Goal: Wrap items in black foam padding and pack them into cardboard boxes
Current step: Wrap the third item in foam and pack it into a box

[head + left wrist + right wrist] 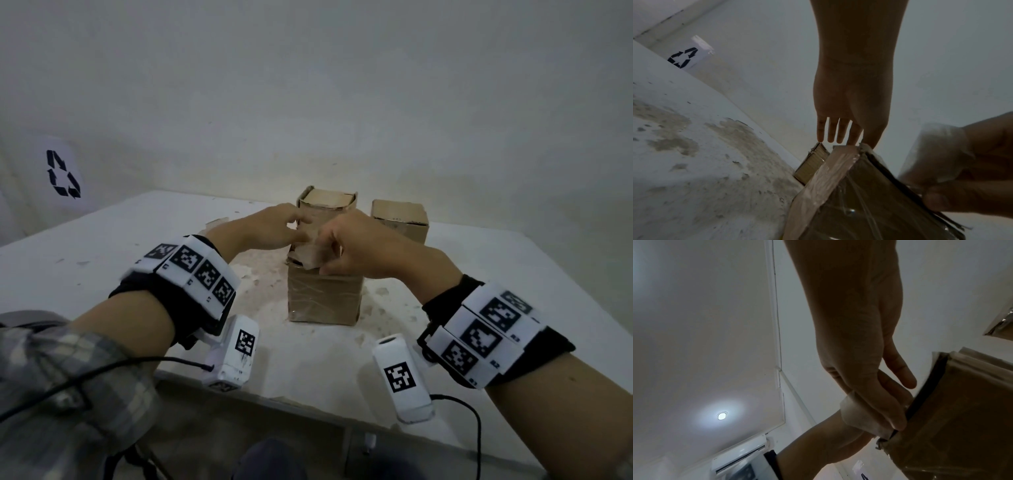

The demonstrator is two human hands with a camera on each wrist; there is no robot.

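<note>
Upright taped box [324, 301] — right hand [356, 246] pinching its top flap [310, 255] (left hand [267, 228] fingers straight).

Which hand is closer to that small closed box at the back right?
Right. The right hand works at the nearest box's top, just before the small box; the left hand is farther left.
</note>
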